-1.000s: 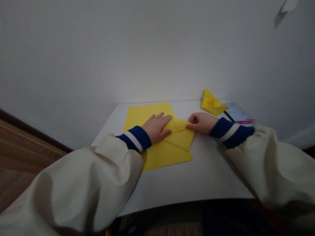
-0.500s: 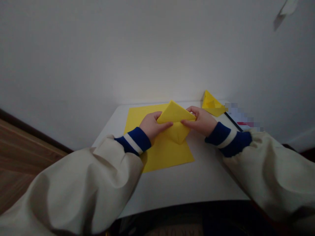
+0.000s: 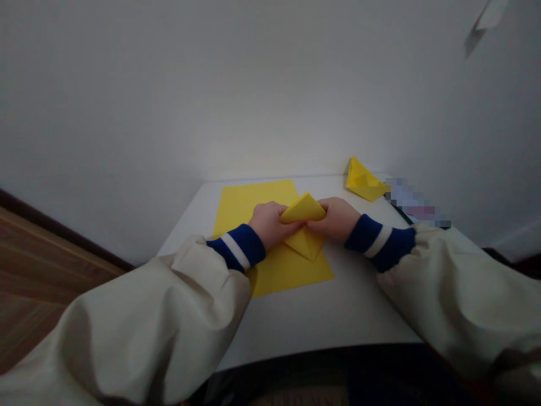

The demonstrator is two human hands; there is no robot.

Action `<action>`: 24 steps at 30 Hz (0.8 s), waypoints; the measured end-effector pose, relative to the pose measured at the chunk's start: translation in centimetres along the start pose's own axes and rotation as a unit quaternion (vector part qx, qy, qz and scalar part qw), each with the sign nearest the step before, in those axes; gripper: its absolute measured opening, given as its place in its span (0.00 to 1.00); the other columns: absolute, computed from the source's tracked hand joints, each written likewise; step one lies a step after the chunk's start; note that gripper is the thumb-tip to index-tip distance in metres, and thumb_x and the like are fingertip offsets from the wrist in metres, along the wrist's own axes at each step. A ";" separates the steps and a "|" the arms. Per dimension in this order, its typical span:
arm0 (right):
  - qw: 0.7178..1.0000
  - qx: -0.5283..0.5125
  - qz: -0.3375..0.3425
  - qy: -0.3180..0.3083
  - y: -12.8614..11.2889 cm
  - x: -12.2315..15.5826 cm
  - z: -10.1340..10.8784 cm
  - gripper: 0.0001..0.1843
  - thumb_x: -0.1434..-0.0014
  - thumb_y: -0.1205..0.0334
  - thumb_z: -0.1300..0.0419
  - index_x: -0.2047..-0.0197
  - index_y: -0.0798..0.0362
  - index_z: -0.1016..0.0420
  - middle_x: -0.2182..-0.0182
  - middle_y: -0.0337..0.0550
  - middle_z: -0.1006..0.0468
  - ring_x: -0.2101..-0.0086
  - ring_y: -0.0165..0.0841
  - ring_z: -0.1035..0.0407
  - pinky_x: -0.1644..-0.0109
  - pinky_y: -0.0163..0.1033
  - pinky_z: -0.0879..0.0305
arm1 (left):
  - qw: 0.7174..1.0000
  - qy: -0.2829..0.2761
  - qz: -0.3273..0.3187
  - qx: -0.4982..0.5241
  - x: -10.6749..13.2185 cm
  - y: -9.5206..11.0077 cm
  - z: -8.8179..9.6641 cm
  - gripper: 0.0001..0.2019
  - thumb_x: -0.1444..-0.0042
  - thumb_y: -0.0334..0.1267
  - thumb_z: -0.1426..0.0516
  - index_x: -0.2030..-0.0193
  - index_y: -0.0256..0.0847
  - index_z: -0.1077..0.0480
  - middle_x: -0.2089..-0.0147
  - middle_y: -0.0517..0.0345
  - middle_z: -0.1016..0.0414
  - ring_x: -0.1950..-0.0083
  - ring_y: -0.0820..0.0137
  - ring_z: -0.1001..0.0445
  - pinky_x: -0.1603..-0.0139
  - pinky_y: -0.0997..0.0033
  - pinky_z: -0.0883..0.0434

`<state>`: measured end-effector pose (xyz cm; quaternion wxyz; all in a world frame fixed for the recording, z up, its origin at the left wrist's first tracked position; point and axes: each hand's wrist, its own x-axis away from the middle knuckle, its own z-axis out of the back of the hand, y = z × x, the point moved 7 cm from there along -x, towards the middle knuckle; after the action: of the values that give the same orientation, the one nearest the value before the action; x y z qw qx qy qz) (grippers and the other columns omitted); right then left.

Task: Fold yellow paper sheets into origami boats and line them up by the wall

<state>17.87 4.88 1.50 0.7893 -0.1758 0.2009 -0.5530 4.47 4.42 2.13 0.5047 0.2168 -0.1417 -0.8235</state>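
Observation:
A piece of folded yellow paper (image 3: 303, 210) is held between both hands above the table, its upper flap pointing away from me and a creased lower part pointing toward me. My left hand (image 3: 271, 221) pinches its left side, thumb on the near face. My right hand (image 3: 337, 217) grips the right side the same way, and the two thumb tips nearly meet at the middle. Beneath lies a flat yellow sheet (image 3: 253, 197), partly covered by my left hand and sleeve. The fingers behind the folded paper are mostly hidden.
On the white table (image 3: 329, 316), a folded yellow paper boat (image 3: 364, 181) stands at the back right. Beside it, at the right edge, lies a blurred flat item (image 3: 416, 206). A pale wall rises behind the table, and brown wooden furniture (image 3: 46, 265) is at the left.
Both hands have come closer together and slightly toward me with the folded paper. Its upper flap now looks narrower and bent, and its lower part shows more creases.

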 end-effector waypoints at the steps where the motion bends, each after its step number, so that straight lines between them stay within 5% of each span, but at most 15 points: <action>1: 1.000 0.025 0.002 0.003 -0.2 0.0 0.0 0.14 0.54 0.51 0.41 0.70 0.53 0.23 0.75 0.42 0.24 0.73 0.33 0.31 0.73 0.35 0.41 | 1.000 0.002 -0.009 -0.021 -0.1 0.2 0.1 0.18 0.52 0.52 0.45 0.77 0.38 0.28 0.79 0.59 0.32 0.76 0.72 0.35 0.76 0.75 0.43; 11: 0.997 0.080 0.014 0.002 -0.2 0.1 0.0 0.13 0.54 0.51 0.43 0.73 0.52 0.26 0.78 0.41 0.26 0.77 0.30 0.36 0.75 0.35 0.45 | 0.999 -0.019 0.021 0.025 -0.1 -0.3 -0.5 0.16 0.52 0.49 0.46 0.72 0.37 0.26 0.75 0.57 0.27 0.72 0.70 0.30 0.74 0.74 0.39; 24: 0.983 -0.170 -0.041 -0.051 3.6 -0.4 -0.7 0.04 0.55 0.66 0.43 0.73 0.52 0.27 0.72 0.40 0.21 0.71 0.32 0.28 0.69 0.34 0.34 | 0.973 -0.032 0.123 0.193 0.6 -2.2 -1.3 0.16 0.54 0.46 0.41 0.66 0.34 0.27 0.67 0.54 0.22 0.69 0.67 0.26 0.73 0.74 0.32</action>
<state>20.30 6.37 -0.81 0.7339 -0.3436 0.2446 -0.5325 3.22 4.90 -0.13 0.5458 0.2647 -0.3396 -0.7189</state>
